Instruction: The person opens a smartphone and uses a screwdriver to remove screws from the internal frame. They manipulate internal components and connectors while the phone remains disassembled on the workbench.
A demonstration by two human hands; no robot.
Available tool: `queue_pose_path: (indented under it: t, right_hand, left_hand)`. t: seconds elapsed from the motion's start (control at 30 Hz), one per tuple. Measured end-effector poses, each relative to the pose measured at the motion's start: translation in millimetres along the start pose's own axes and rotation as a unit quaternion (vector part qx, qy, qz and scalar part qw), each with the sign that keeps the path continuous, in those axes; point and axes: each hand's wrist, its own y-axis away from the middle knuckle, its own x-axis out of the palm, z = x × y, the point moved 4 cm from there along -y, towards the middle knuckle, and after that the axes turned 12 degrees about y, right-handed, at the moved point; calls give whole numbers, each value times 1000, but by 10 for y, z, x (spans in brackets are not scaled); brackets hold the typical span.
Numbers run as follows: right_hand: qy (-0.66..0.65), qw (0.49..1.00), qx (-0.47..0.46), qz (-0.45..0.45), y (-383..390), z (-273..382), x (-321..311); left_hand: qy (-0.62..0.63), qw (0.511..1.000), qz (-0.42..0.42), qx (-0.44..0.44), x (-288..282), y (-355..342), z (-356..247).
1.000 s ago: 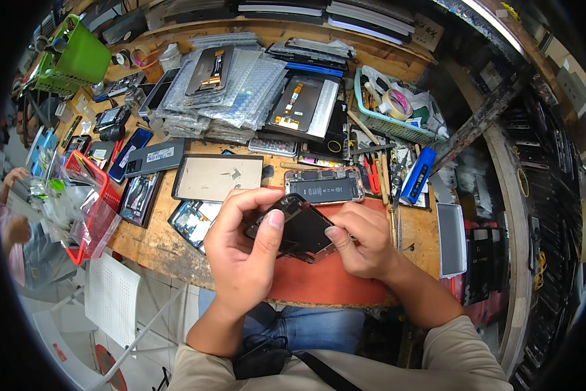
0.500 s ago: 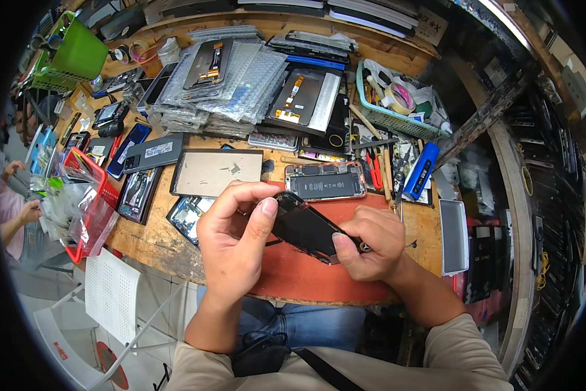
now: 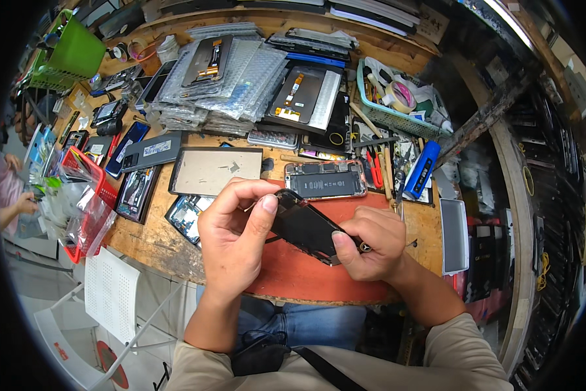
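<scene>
A dark phone screen panel (image 3: 304, 229) is held tilted above the red work mat (image 3: 299, 280). My left hand (image 3: 234, 238) pinches its upper left corner between thumb and fingers. My right hand (image 3: 371, 242) grips the lower right end, thumb on the near edge; a small round tool end pokes out beside those fingers, mostly hidden. Just beyond my hands lies an opened phone body (image 3: 325, 180) with its black battery and inner parts exposed. Behind my left hand rests a shallow beige tray (image 3: 217, 171) with small bits in it.
Stacks of bubble-wrapped screens (image 3: 241, 72) fill the back of the bench. At the right are a teal basket (image 3: 397, 116) of supplies, red-handled pliers (image 3: 375, 168) and a blue tool (image 3: 423, 169). A red basket (image 3: 87, 174) of plastic bags stands left, near another person's hand (image 3: 26, 203).
My hands and the screen panel stay almost where they were. At the far left, the other person's hands have shifted slightly.
</scene>
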Motion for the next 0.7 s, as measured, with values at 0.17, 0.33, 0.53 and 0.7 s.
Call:
queue_pose_path:
  t: [0.17,0.33,0.53,0.7]
  right_hand:
    - [3,1000,16,16,-7,-7,-6]
    - [4,1000,15,20,-11,-5,-9]
    - [-2,1000,11,5,11,-15,11]
    - [2,1000,11,12,-10,-4,-4]
  left_hand:
    - [1,1000,-5,-10,1,-12,-1]
    - [16,1000,-8,-16,-8,-1,9]
    - [9,1000,-4,-6,-3,-6,2]
    - [8,1000,-5,-4,-16,9,3]
